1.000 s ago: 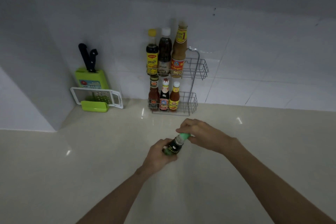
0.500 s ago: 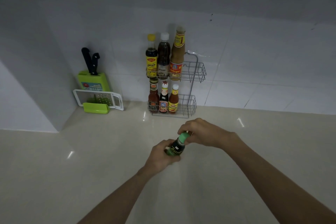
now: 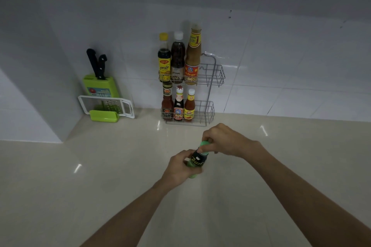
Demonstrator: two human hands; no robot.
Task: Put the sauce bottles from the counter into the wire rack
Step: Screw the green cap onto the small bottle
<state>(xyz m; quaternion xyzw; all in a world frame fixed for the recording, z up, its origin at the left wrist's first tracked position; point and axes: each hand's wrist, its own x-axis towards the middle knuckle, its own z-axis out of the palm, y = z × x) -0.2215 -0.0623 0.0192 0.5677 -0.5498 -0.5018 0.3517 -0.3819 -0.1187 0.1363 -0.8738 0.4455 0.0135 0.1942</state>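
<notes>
1. Green-capped dark sauce bottle (image 3: 196,161) sits low in the centre of the frame, tilted, held above the cream bench (image 3: 100,186) — the left hand (image 3: 180,168) is wrapped round its body and the right hand (image 3: 222,142) is pinched on the cap (image 3: 204,145).
2. If the cap is loose, carrying the bottle by it could let the body drop onto the bench.
3. Wire rack (image 3: 212,76) at upper centre holds three bottles on each tier; free space shows only at the right end of both.
4. A careless entry there could knock the orange chilli bottle (image 3: 189,106) or the tall brown bottle (image 3: 192,56) — the thin rack, probably light, may shift.
</notes>
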